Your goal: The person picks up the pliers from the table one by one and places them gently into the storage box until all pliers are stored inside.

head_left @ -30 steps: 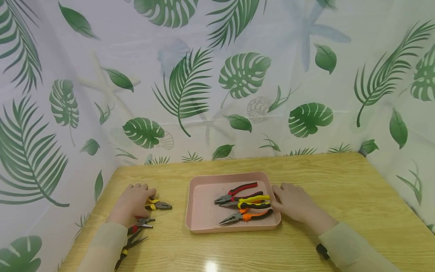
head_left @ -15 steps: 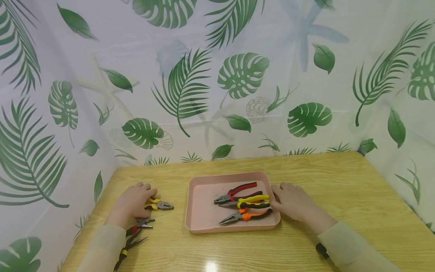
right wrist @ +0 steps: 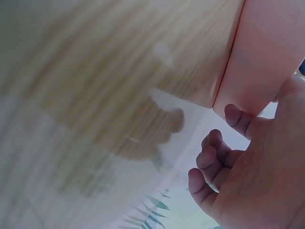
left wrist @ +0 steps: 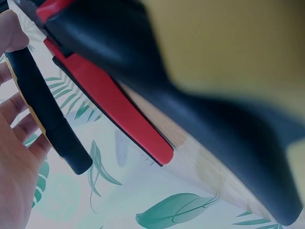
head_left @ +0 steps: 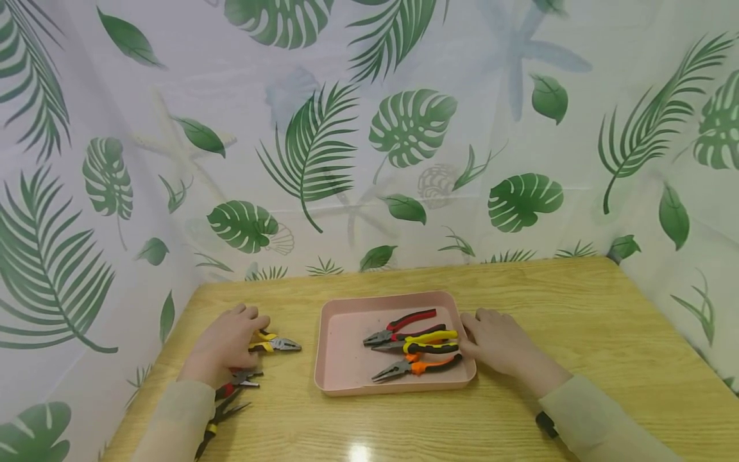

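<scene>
My left hand grips yellow-and-black pliers at the table's left, their metal nose pointing right. In the left wrist view, fingers and thumb are around one dark handle. Below that hand lie red-handled pliers and long-nosed pliers, partly hidden by the sleeve. My right hand holds the right wall of a pink tray, thumb at the rim; in the right wrist view a curled fingertip is against the outer wall.
Inside the tray's right half lie red-and-black pliers, yellow-and-black pliers and orange-and-black pliers, close together. The wooden table meets a leaf-printed cloth at the back and sides.
The left hand has shifted slightly, bringing the yellow-and-black pliers a little up and right; their nose has turned and looks brighter. The right hand and tray stay put.
</scene>
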Available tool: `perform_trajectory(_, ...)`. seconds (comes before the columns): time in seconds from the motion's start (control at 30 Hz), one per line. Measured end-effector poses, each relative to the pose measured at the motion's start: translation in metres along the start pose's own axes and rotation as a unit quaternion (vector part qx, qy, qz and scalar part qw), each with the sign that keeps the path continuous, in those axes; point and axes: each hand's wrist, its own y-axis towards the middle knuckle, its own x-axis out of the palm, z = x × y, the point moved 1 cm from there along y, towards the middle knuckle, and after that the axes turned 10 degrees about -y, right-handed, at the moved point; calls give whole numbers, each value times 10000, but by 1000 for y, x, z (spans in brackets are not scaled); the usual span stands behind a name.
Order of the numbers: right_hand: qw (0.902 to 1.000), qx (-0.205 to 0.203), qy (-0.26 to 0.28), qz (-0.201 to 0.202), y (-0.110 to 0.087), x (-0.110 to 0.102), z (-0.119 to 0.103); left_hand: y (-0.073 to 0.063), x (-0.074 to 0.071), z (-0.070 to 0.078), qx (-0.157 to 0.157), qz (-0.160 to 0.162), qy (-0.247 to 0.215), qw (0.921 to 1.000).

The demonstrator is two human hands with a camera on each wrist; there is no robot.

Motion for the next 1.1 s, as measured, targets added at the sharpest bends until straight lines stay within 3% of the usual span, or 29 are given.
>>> perform_trajectory(0.23, 9995, -35, -189, 251, -1, 4, 1, -2, -2, 3, -112, 21, 2, 9999)
perform_trajectory(0.5, 9992, -43, -349, 188, -3, -1, -1, -6, -7, 9, -255, 53, -54, 9996)
perform_trajectory(1.1, 9973, -120, -525, 492, -2, 4, 3, -9, -9, 13, -373, 301, -226, 9986)
